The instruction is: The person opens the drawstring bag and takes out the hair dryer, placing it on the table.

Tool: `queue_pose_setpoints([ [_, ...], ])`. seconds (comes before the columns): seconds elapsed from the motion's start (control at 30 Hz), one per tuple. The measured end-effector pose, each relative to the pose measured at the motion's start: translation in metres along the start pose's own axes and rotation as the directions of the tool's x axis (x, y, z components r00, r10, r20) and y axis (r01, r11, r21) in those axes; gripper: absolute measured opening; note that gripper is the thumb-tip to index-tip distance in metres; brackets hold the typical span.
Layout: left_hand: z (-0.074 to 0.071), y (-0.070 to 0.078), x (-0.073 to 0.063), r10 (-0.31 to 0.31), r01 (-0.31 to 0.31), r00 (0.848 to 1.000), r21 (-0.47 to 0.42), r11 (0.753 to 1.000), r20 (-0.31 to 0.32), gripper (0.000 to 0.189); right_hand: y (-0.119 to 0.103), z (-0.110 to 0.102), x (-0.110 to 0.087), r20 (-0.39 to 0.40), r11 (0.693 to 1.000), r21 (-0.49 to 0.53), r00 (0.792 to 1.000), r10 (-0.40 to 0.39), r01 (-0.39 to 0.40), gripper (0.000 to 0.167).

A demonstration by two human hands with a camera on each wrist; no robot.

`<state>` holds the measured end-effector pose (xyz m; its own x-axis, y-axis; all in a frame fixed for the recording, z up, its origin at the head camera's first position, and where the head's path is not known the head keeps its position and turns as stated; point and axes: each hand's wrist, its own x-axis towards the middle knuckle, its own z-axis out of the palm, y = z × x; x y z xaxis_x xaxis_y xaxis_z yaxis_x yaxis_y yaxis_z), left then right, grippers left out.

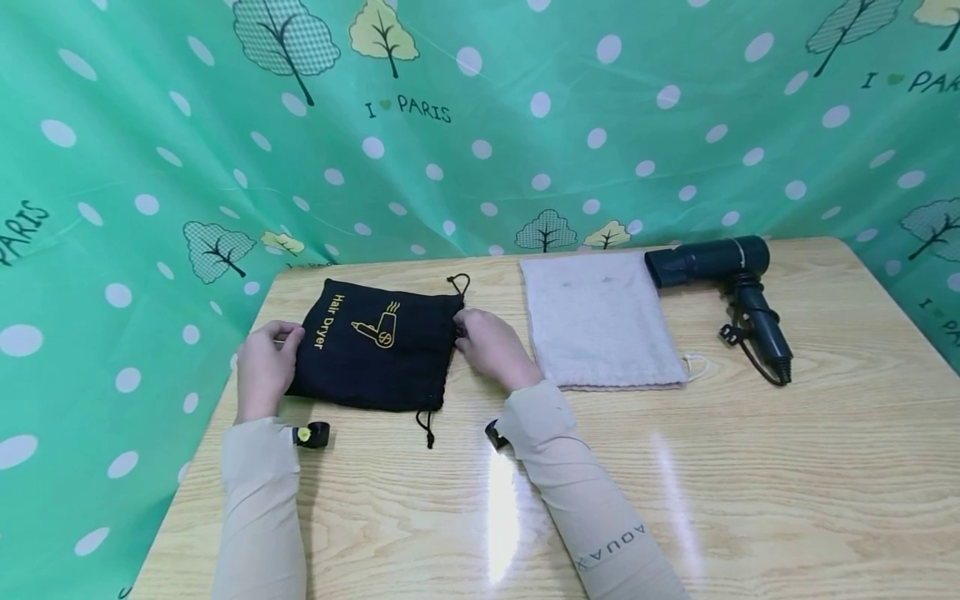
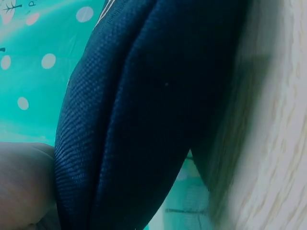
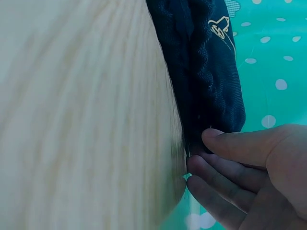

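A black drawstring bag (image 1: 375, 354) with yellow "Hair Dryer" lettering and a dryer drawing lies at the left of the table. At its left edge my left hand (image 1: 267, 367) pinches the fabric between thumb and fingers. In the left wrist view a gap shows between the bag's dark cloth (image 2: 129, 115) and the wood there. My right hand (image 1: 495, 346) pinches the hemmed right edge, near its upper corner. Close up in the right wrist view, the thumb (image 3: 240, 146) lies on one side of that hem with fingers bent on the other. Black cords hang out at both hem corners.
A light grey drawstring bag (image 1: 600, 325) lies flat right of my right hand. Beside it is a black hair dryer (image 1: 720, 260), its nozzle over the bag's corner, its cord gathered at the handle. Green printed cloth (image 1: 480, 183) hangs behind the wooden table (image 1: 750, 483).
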<state>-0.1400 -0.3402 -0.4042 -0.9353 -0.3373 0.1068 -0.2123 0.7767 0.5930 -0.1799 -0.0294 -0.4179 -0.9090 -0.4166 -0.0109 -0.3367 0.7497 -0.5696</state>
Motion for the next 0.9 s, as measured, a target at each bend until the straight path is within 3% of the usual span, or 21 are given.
queue_pose_setpoints([
  [0.67, -0.0047, -0.0013, 0.0013, 0.002, -0.001, 1.000, 0.023, 1.000, -0.031, 0.032, 0.0039, -0.0037, -0.0018, -0.014, 1.000, 0.009, 1.000, 0.027, -0.027, 0.032],
  [0.9, -0.0079, -0.0055, 0.0005, -0.019, 0.020, 0.999, 0.027, 0.999, -0.048, 0.032, 0.0049, -0.0066, -0.0039, -0.018, 0.997, 0.035, 0.997, 0.070, -0.070, 0.039],
])
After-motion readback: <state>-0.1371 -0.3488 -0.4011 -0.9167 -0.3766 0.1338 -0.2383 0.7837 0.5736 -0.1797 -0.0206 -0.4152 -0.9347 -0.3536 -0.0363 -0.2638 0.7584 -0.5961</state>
